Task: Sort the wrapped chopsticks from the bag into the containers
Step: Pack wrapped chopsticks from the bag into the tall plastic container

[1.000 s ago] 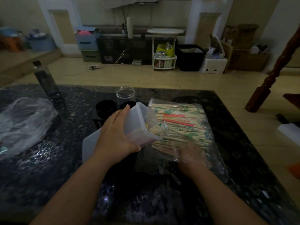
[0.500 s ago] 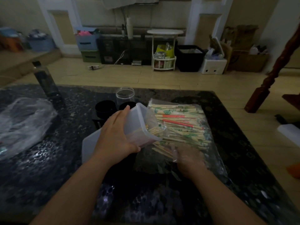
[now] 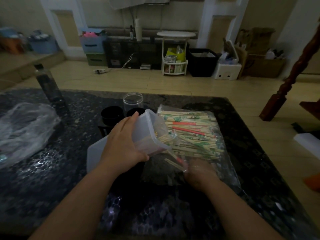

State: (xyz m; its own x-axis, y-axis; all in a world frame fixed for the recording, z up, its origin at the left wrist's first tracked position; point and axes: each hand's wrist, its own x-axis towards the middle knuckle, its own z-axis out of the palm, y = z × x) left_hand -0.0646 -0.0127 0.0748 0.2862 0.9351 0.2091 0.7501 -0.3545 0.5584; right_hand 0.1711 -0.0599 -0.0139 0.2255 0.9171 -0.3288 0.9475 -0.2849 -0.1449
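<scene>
Grips the translucent container (image 3: pixel 147 130) with the left hand (image 3: pixel 124 144), fingers spread over the upper wall and thumb curled beneath, tipping the open mouth rightward and down against the bag (image 3: pixel 230 172). Works the right hand (image 3: pixel 200 172) inside that bag, under the clear film, beside a few stray sticks at the near edge of the pile. Cannot tell through the glare whether pinching them or merely pushing. Shows a small bundle of wrapped chopsticks (image 3: pixel 190 134) poking from the container's mouth, with by far the larger heap lying flat in the bag, green- and red-printed sleeves mixed. Looks like early filling, judging from that heap.

Risks a spill from here by tipping the container any lower, sending the loaded sticks sliding back into the bag. Risks a snag too, with loose film bunched at the rim and likely to be dragged in along with a handful. Could also mix sleeve colours by scooping blind through the plastic. Might knock the clear jar (image 3: pixel 133 101) and the black cups (image 3: pixel 112 114) standing just behind the container when swinging it upright.

Rests all of this on a dark speckled table (image 3: pixel 52 179), with a flat white lid or tray (image 3: pixel 95 153) under the left wrist, and a dark bottle (image 3: pixel 48 84) and a crumpled plastic bag (image 3: pixel 26 129) farther left.
</scene>
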